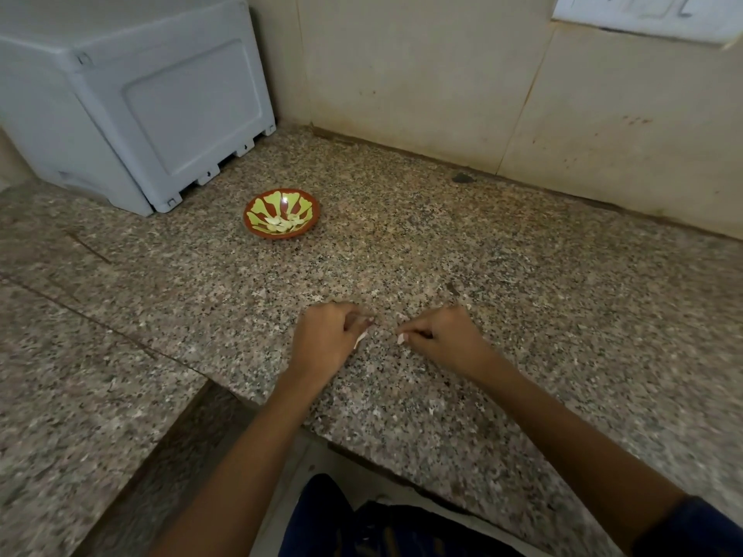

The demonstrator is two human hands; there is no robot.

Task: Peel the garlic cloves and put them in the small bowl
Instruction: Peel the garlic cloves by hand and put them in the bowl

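Nearest the speckled granite worktop edge, left hand and right hand each pinch small white garlic-skin scraps. Farther back, peeled garlic cloves lie inside the small red-and-green bowl, beside a grey plastic appliance.

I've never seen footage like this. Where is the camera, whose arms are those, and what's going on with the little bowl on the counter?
There is no machine here: a person wears a camera on the head, looking down at their own arms. The left hand and right hand rest on a speckled stone counter, each pinching a small pale scrap; the blur hides whether it is garlic or skin. Farther back stands a small red and green bowl holding pale peeled garlic cloves. A grey plastic box sits in the corner.
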